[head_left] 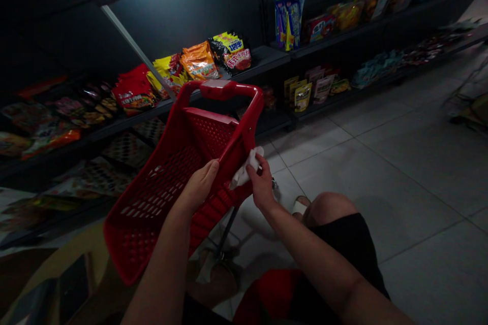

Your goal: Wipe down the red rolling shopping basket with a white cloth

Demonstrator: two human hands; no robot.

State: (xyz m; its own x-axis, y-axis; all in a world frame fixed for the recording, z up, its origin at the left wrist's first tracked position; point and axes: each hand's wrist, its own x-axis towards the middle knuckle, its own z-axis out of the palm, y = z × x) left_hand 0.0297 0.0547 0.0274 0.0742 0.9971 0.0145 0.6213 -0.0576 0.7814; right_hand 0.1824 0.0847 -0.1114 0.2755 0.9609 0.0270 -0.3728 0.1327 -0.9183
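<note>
So there's this red shopping cart [171, 144] parked right in front of the person, on a pale tiled floor [412, 203], next to a dark store shelf [269, 58]. Left grip [200, 185] is closed on the cart's near side rim, though some of the fingers are tucked out of sight. Right grip [262, 183] is pinching a crumpled white cloth [239, 176] (might be tissue, can't really tell) and has it pressed to the outside of the cart, just below the end of the push handle [217, 90].

Behind the cart, the shelf's got a row of snack bags: red packets [133, 91], an orange packet [200, 61] and some black-and-yellow packets [232, 51]. Further right there are blue packets [288, 20], with little yellow pouches [302, 96] on the level underneath.

Person's sitting or squatting low, bent knee [330, 208] and black shorts [351, 241] in view. Bottom left there's a yellowish seat [99, 249] with two dark flat things [74, 284] on it, phones by the look of them, but it's pretty dim down there.
</note>
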